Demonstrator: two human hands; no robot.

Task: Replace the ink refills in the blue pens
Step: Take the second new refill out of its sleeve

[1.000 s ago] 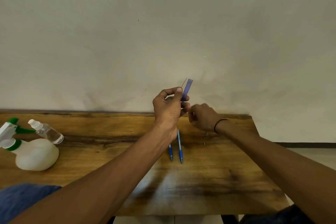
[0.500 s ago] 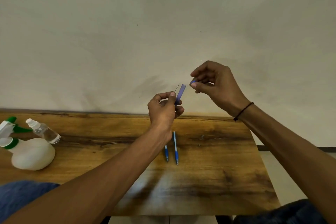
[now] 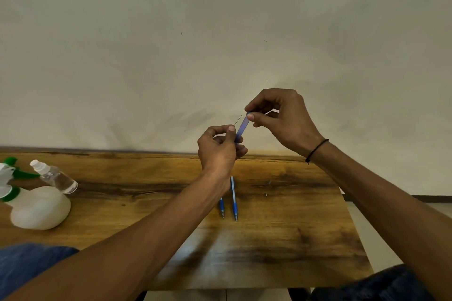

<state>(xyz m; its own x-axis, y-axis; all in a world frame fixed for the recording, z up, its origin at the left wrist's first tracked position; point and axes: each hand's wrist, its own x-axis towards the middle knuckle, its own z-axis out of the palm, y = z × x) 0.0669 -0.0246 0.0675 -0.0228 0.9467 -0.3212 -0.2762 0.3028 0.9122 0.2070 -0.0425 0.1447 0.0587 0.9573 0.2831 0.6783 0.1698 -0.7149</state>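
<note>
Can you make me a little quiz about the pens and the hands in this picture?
1. True or false: both hands hold the same pen barrel.
2. How many blue pens lie on the table? A) none B) two C) five
3. Fill in: the spray bottle sits on the table's ____ side.

Key:
1. True. The left hand grips its lower end and the right hand pinches its top.
2. B. They lie side by side under the left wrist.
3. Left, beside a small clear bottle.
</note>
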